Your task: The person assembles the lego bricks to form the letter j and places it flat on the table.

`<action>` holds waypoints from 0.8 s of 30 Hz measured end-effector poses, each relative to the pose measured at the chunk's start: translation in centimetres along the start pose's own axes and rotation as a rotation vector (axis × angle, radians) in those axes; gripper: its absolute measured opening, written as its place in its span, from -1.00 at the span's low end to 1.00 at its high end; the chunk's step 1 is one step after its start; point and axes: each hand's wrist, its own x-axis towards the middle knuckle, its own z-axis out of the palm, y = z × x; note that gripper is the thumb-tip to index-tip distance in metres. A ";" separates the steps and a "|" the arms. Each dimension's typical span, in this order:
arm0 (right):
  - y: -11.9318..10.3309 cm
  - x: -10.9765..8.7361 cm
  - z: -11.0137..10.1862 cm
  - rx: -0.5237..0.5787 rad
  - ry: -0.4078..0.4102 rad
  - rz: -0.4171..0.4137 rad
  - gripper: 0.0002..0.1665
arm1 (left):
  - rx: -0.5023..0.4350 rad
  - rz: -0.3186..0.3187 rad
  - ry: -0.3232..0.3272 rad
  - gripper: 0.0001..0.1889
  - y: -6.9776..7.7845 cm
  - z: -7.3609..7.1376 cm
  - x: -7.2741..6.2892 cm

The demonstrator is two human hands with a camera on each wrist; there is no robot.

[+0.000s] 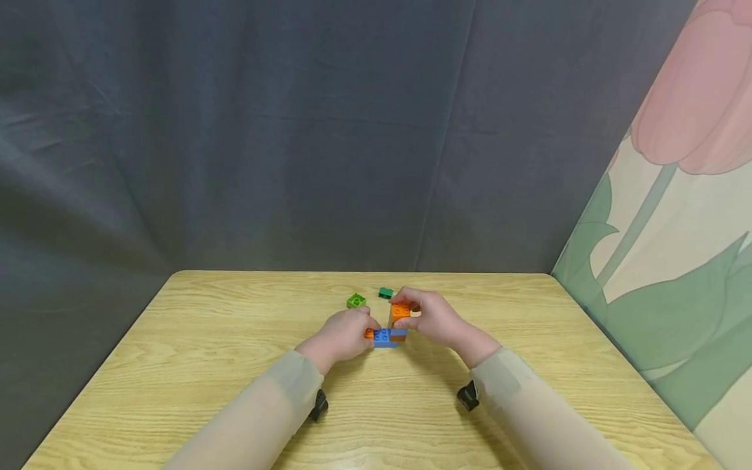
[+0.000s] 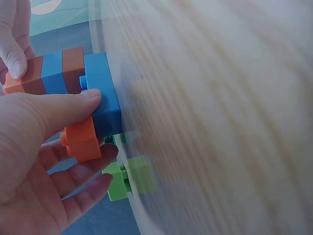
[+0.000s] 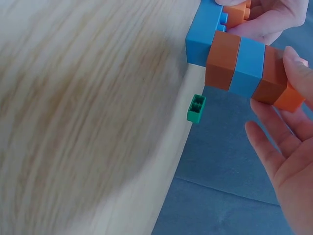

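So, light wood-grain table [image 1: 205, 339] under the left hand [image 1: 343, 334] and right hand [image 1: 436, 318], dark curtain [image 1: 282, 143] beyond them, big tulip print [image 1: 687, 91] past the right. Right hand pinches the top of an orange, brown and blue stack [image 3: 247, 66] over one end of a blue brick [image 2: 107, 112] (can't tell if it's pressed fully on). Left hand pinches that blue brick, half hiding a small orange brick [image 2: 84, 137] from the head view. Sleeves [image 1: 252, 411] partly cover two dark wrist gadgets [image 1: 468, 396].
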 end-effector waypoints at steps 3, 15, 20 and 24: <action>0.2 0.0 0.1 0.021 0.009 -0.001 -0.62 | -0.001 0.004 0.000 -0.74 0.1 -0.1 -0.1; 0.0 0.0 0.5 0.003 0.025 -0.002 -0.62 | 0.003 -0.004 0.001 -0.73 0.0 0.0 0.0; 0.0 0.2 -0.1 -0.004 -0.031 -0.036 -0.68 | 0.001 0.002 0.005 -0.72 0.0 0.0 0.0; 0.2 0.7 -1.1 0.093 -0.058 -0.030 -0.73 | -0.003 0.010 0.000 -0.71 0.0 -0.1 -0.2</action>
